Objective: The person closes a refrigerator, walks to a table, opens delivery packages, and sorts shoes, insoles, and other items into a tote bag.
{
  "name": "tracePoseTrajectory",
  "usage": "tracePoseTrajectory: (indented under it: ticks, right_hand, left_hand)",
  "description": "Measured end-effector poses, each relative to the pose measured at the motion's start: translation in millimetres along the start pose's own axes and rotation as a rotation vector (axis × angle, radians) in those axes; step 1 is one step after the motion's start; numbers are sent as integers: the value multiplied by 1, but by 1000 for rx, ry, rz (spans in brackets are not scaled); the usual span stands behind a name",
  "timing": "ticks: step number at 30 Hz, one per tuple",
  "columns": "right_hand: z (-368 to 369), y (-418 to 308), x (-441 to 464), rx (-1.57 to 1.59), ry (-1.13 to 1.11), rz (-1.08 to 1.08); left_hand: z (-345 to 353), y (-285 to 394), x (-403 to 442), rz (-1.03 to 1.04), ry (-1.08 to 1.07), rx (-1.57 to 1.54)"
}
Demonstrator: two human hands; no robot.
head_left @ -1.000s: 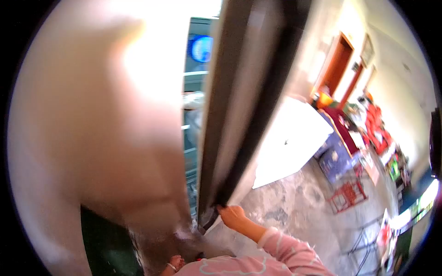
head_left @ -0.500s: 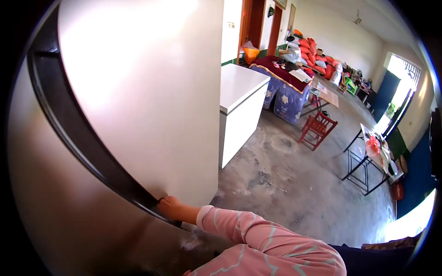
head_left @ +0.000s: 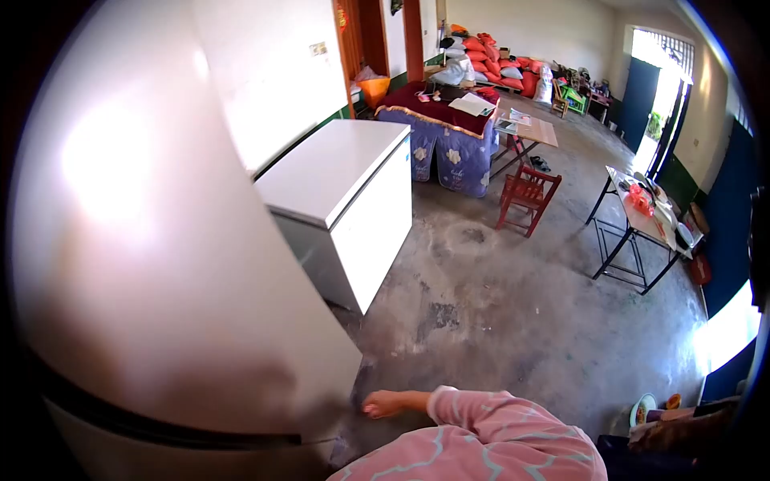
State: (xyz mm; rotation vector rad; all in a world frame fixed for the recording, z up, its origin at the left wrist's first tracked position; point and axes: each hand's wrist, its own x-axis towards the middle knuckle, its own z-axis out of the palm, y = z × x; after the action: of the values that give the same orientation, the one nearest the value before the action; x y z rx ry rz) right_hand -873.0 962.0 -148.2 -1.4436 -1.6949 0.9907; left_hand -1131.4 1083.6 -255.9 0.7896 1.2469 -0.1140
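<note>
My right hand [head_left: 385, 403], in a pink patterned sleeve [head_left: 489, 413], is low in the middle of the view. Its fingers are curled in and nothing shows in them. Just left of the hand stands a tall pale appliance that looks like a refrigerator [head_left: 200, 280], with a small gap between hand and panel edge. A dark handle strip [head_left: 168, 429] runs across its lower part. My left hand is out of view.
A white chest freezer [head_left: 321, 172] stands ahead by the wall. Beyond are a cloth-covered table [head_left: 449, 144], a red chair [head_left: 529, 196] and stacked red sacks [head_left: 489, 60]. A folding table [head_left: 642, 212] with items is at right. A bowl [head_left: 642, 409] sits lower right.
My right hand has come off the dark handle strip and moved right and down. The view has turned, so the freezer and room sit further left.
</note>
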Motion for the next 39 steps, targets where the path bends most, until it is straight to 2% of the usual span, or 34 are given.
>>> tracePoseTrajectory:
  ticks: [1,2,4,6,8,11,14,17,19,20,21,22,23,24,25,26,29,30,31,33,35,37,39]
  right_hand:
    - [-20,14,-36,-53,30,146]
    - [-30,40,-68,130,21,429]
    - [-60,68,-140,264,81,625]
    - [-77,96,-202,265,164,743]
    - [-90,112,-258,499,422,837]
    - [-103,148,-316,802,588,1043]
    - [-123,160,-341,822,753,1121]
    - [-145,181,-338,1030,912,1032]
    - [-188,173,-328,896,877,992]
    - [-212,175,-324,826,861,973]
    - [-228,201,-326,613,836,789]
    - [-235,240,-330,409,798,609]
    - [-235,274,-332,213,750,429]
    - [-252,272,-328,343,832,617]
    - [-279,266,-321,473,915,803]
    - [-319,263,-313,593,999,983]
    - [-386,284,-314,527,1019,1100]
    - [-418,279,-313,448,988,1080]
    - [-438,271,-310,389,960,1062]
    - [-452,314,-319,329,872,976]
    - [-504,289,-296,633,1002,1268]
    - [-519,313,-297,811,1011,1196]
    - [-533,339,-294,517,803,1224]
  left_hand:
    - [18,9,5,-6,5,11]
    - [36,16,9,-14,9,19]
    - [71,32,19,-25,21,42]
    - [104,44,28,-32,20,69]
    - [138,62,40,-30,9,108]
    - [194,106,41,-8,-33,202]
    - [261,154,48,48,-102,325]
    - [317,191,75,80,-152,445]
    - [349,213,97,55,-162,540]
    - [352,218,128,-7,-156,477]
    - [358,226,153,3,-184,471]
    - [364,238,179,57,-261,502]
    - [368,252,204,351,-478,680]
    - [373,266,227,789,-663,877]
    - [384,285,247,1054,-742,904]
    - [410,315,259,821,-608,755]
    - [475,364,281,66,-197,301]
    - [500,387,287,141,-161,415]
    - [521,410,284,179,-206,360]
    - [558,447,283,221,-244,308]
    - [589,471,293,240,-240,304]
    - [604,480,309,242,-299,236]
    - [609,486,335,224,-360,293]
